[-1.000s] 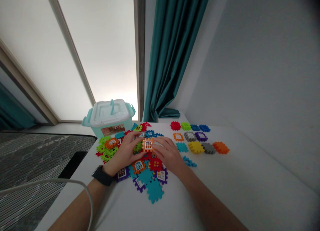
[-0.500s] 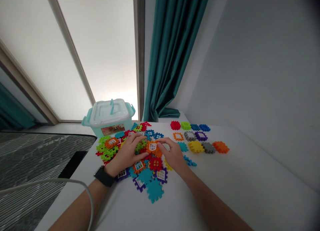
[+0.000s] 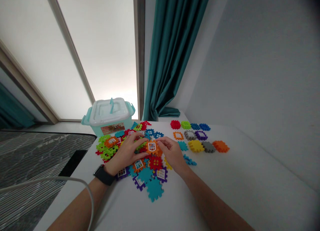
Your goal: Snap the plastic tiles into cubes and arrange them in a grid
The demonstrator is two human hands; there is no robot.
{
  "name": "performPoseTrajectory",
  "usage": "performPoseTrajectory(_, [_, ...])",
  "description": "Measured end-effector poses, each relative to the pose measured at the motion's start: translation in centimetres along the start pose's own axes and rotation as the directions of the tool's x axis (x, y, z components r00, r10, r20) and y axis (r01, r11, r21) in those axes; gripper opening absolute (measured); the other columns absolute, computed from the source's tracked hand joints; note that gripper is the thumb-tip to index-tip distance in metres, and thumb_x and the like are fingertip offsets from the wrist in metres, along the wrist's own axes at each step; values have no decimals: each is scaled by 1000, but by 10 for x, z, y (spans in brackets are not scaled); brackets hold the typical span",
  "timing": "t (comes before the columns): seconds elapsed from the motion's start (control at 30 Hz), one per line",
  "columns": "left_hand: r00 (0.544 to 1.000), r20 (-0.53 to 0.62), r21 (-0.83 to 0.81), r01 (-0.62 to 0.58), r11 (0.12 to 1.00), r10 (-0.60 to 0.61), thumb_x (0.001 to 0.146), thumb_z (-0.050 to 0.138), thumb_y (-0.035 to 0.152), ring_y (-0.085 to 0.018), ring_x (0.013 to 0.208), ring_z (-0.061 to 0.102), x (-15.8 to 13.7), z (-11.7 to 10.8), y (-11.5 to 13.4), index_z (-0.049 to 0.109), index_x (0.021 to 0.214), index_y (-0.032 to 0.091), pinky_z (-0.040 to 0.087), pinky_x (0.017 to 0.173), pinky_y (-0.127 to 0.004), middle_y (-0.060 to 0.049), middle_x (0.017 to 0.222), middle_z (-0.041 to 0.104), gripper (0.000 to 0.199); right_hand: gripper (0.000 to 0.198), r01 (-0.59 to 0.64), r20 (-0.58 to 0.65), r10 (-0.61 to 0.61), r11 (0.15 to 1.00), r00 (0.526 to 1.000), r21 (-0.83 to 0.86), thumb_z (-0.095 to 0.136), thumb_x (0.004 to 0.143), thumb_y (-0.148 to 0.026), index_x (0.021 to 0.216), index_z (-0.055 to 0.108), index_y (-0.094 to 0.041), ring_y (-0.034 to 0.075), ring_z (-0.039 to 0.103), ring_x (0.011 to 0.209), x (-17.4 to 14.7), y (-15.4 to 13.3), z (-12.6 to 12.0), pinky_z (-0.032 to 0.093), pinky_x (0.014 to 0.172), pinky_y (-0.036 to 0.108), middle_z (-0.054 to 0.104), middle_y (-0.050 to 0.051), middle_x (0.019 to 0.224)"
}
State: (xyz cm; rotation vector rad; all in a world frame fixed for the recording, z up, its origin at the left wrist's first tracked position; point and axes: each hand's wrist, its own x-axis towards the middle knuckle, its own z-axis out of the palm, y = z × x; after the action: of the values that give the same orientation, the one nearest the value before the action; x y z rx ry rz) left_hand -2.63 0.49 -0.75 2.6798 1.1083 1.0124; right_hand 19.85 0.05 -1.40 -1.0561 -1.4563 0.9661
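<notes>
- Your right hand (image 3: 173,153), centre of the frame, pinches the right edge of an orange, toothed plastic tile with a white window lattice (image 3: 152,146).
- Your left hand (image 3: 127,152) is spread in a curve beside that tile's left edge; whether it touches, you cannot tell from here.
- Around and below both hands, at lower centre, lies a heap of toothed plastic tiles, with a red window tile (image 3: 155,163) and a flat turquoise tile (image 3: 154,189) nearest you.
- Right of centre, you have sorted-looking groups, including a yellow stack (image 3: 196,146) and an orange stack (image 3: 221,146).
- Left of centre, behind the heap, the lidded turquoise plastic box (image 3: 111,116) carries a printed picture label (image 3: 112,128), its writing too small to read.
- Compared with one second ago, your orange tile sits slightly further right, and your right hand has drawn back, uncovering a yellow tile (image 3: 168,163).
</notes>
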Motion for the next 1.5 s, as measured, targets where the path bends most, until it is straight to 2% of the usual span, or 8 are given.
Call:
performPoseTrajectory(0.47, [1000,-7,-23,0,1000,0,93,69,45,-29,119,56,0,0,-1,62,131,25,50,102,-49,-12,131,54,44,21,-8,10,8,1000,1000,-11,63,86,-39,90,71,-20,21,72,85,-1,-3,-1,56,79,33,76,4,89])
performPoseTrajectory(0.8, [1000,-2,-9,26,1000,-26,93,68,41,-30,119,58,1,0,2,62,129,26,50,100,-48,-11,128,58,39,18,10,35,-6,992,999,-123,62,88,-37,88,70,-21,21,69,82,-1,-2,-3,55,77,34,74,3,86])
performPoseTrajectory(0.87, [999,-1,-28,36,999,-36,93,69,39,-30,118,58,2,-1,4,63,127,26,50,99,-47,-11,127,59,37,16,86,23,-83,982,996,-166,61,89,-34,87,70,-21,21,68,84,-1,-3,-4,54,78,34,72,3,87])
performPoseTrajectory(0.93, [998,-3,-73,55,996,-56,93,68,39,-29,117,58,3,-3,7,64,123,24,50,100,-46,-10,125,59,34,13,225,17,-228,942,973,-250,61,91,-31,87,69,-22,21,65,85,-2,-4,-4,52,79,35,70,3,85])
performPoseTrajectory(1.03, [996,-12,-153,89,984,-92,95,62,38,-27,116,58,5,-5,9,65,115,23,49,102,-44,-10,121,60,25,14,427,58,-439,821,897,-380,59,96,-28,88,69,-23,21,61,83,-4,-5,-4,49,80,37,68,3,81])
performPoseTrajectory(1.13, [991,-29,-216,123,969,-133,96,59,38,-26,115,58,6,-6,8,65,112,22,48,102,-44,-10,120,59,23,16,536,93,-556,722,826,-438,56,100,-27,90,68,-23,21,61,82,-6,-3,-2,47,80,38,69,4,84])
performPoseTrajectory(1.23, [985,-41,-268,150,952,-166,98,56,38,-25,114,59,7,-6,8,65,111,22,48,103,-43,-9,118,59,23,17,570,103,-596,682,796,-459,54,102,-27,93,68,-24,21,62,83,-7,-1,0,47,80,38,71,4,86])
performPoseTrajectory(1.5, [984,75,-271,174,947,-160,97,58,41,-26,118,58,7,-6,9,64,123,25,47,106,-43,-8,123,61,31,16,572,146,-580,670,801,-472,53,102,-27,98,68,-25,21,65,93,-9,4,1,48,90,41,73,5,96])
